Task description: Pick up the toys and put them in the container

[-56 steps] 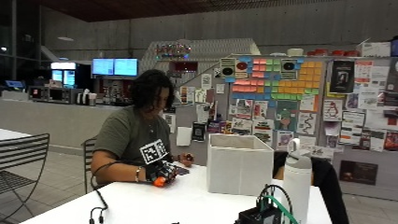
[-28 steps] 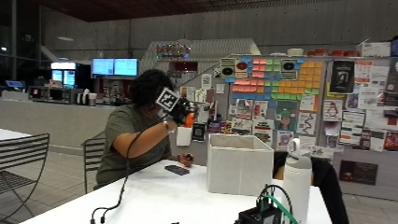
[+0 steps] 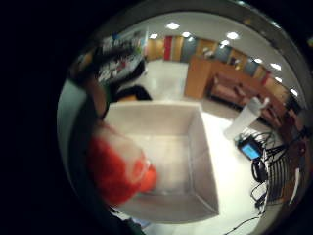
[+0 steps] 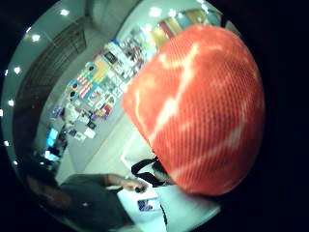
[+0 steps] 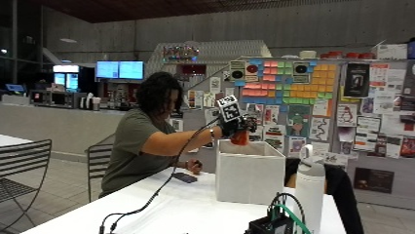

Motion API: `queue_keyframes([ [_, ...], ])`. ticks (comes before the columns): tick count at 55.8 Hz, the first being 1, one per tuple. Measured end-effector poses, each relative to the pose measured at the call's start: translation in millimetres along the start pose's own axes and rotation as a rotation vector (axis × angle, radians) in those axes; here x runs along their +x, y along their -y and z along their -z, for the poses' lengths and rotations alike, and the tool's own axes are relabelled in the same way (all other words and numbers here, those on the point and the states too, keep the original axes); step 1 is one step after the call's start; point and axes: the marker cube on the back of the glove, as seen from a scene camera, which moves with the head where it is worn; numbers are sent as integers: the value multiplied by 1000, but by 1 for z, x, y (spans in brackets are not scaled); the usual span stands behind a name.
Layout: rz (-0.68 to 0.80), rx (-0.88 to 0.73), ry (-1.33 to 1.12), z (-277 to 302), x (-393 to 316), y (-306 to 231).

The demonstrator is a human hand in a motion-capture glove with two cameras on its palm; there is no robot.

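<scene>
A dark phone (image 5: 185,178) lies on the counter (image 5: 195,214) left of the container (image 5: 250,170). An orange toy (image 5: 240,137) is gripped by the gloved right hand (image 5: 232,126), fingers curled, above the container; the little-finger view shows its bare floor (image 3: 166,161). A white bottle (image 5: 310,183) stands right.

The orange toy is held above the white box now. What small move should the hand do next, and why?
Probably open the fingers and let it drop. In the outside view the gloved right hand grips the orange toy just over the open white container, and the little finger side palm view shows the container's bare floor directly below the toy.
</scene>
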Motion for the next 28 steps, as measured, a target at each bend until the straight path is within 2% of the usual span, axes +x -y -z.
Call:
queue_keyframes([
  [4, -27, -89, 28, -3, 16, -4],
  [13, -64, -101, -66, 19, 24, -30],
  [19, -84, -125, -259, 51, 50, -71],
  [23, -86, -123, -163, 72, 44, -103],
  [28, -64, -107, -211, 94, 55, -145],
])
